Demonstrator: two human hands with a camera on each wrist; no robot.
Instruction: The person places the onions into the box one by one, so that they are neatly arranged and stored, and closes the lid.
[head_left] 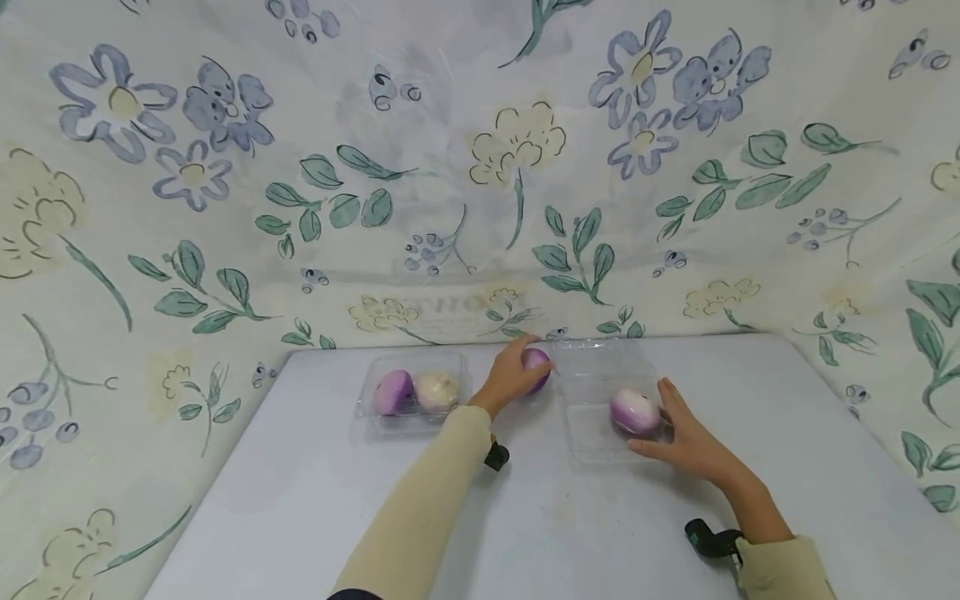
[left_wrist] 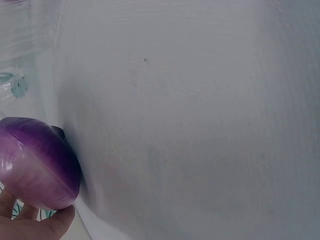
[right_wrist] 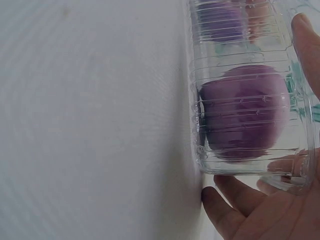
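When seen from above, on a white counter (head_left: 555, 525): one clear open container (head_left: 588, 429) as landmark, with lid (head_left: 600, 358) folded back at its far side. Inside it, one purple-and-white onion (head_left: 634, 412). Just left of it, one deep purple onion (left_wrist: 40, 165), grasped in the left grip (head_left: 510, 375) — resting on the counter or slightly raised, impossible to tell. Around its near right corner, the right grip (head_left: 690, 437), thumb and fingers spread, nothing clasped. Farther left of it, one filled container (head_left: 420, 362), holding one mauve onion (head_left: 393, 393) and one pale onion (head_left: 437, 391).

Risks, as a judgement: rolling or slipping of the deep purple onion if pinched unevenly on smooth skin; skidding of the light open container if knocked.

Counted: four onions — three purplish, one pale; two containers; two grips.
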